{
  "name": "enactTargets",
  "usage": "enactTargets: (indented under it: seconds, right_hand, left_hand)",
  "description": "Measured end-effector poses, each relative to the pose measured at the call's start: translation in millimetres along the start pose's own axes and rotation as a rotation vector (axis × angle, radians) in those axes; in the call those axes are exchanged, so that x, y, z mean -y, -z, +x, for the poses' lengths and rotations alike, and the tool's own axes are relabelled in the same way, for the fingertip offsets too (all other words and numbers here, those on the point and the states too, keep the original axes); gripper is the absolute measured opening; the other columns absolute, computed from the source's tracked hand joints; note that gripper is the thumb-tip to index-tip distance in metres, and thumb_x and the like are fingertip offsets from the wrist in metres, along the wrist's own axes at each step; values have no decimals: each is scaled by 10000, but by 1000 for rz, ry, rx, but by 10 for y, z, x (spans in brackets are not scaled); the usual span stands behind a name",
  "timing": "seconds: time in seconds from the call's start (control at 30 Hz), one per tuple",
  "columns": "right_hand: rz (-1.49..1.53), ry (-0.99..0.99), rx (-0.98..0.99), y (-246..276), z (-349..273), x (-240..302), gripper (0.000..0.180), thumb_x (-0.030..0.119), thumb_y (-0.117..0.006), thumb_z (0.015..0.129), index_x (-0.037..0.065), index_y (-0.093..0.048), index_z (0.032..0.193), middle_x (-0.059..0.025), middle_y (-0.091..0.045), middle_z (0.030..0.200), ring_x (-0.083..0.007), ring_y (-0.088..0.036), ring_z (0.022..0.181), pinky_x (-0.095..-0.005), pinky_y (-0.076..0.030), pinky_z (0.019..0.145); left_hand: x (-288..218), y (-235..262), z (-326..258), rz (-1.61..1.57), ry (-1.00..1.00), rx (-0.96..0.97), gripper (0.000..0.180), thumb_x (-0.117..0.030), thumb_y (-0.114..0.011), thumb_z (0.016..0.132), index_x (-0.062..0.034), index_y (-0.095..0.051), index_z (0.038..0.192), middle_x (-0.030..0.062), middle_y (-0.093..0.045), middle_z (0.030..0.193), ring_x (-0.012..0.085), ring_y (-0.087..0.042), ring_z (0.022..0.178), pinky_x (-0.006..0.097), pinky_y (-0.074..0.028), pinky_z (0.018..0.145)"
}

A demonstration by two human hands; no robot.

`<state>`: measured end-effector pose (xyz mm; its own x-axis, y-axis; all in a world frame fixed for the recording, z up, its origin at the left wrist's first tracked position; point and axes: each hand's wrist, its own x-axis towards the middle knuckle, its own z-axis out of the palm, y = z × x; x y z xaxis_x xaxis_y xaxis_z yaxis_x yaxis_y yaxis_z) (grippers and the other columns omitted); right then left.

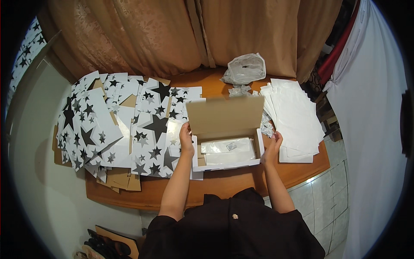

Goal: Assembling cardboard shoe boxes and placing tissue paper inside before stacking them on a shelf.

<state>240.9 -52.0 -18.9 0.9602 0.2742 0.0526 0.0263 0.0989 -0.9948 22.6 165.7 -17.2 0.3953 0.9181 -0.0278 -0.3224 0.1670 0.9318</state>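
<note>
A cardboard box [227, 168], white outside and brown inside, sits in front of me with its lid [225, 115] raised. Inside lies flat, folded white paper [228, 156] with a small printed sachet [232, 147] on top. My left hand [186, 139] grips the box's left side near the lid's hinge. At the opposite side, my right hand [271, 149] presses against the right wall, its fingers pointing up and partly curled. The box hides part of the fingers of both hands.
Flat star-printed cardboard pieces [92, 129] overlap across the table's [151, 196] left half. A stack of white sheets [297, 118] lies at right, beside loose small sachets [266, 125]. Farther back rests a clear plastic bag [246, 69]. Brown curtains [142, 34] hang behind the table.
</note>
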Motion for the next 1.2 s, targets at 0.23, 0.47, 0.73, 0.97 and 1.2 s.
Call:
enactTargets:
  seconds: [0.23,0.47,0.73,0.97,1.2]
  right_hand:
    - [1,411,-68,169,-275,324,642,437,-439,891,23,-300,1362,-177,-325,1364,-297,-337,1245,-436,-216,1047]
    - [-564,629,301,173,-469,533,656,205,-735,578,111,-543,1198,-153,-408,1300,-372,-311,1224,-461,-260,1026]
    - [-685,668,502,237,-515,804,586,327,-703,663,164,-571,1210,-158,-365,1329,-401,-217,1252,-504,-215,1039]
    - [-884,682,422,172,-533,837,520,417,-699,733,200,-596,1194,-142,-408,1288,-367,-283,1212,-487,-240,1009]
    - [-944,745,535,303,-672,525,387,401,-714,719,245,-669,1070,-37,-548,1156,-301,-413,1097,-443,-284,927]
  left_hand:
    - [-176,-24,-333,455,-429,99,389,-301,-337,953,-2,-539,808,103,-532,909,216,-492,927,321,-350,881]
    - [-13,64,-722,314,-214,-251,141,-145,-447,931,-25,-514,961,66,-506,911,173,-469,863,304,-363,822]
    - [115,72,-1521,941,-994,458,204,-119,-696,739,-95,-498,782,78,-451,787,233,-430,715,354,-342,640]
    - [186,-310,-1504,1312,-1035,319,233,-225,-697,754,-213,-695,986,-40,-513,762,146,-473,703,331,-293,695]
    - [376,-103,-1555,1364,-1252,160,211,-295,-685,711,-370,-683,908,-76,-472,894,123,-429,914,380,-204,861]
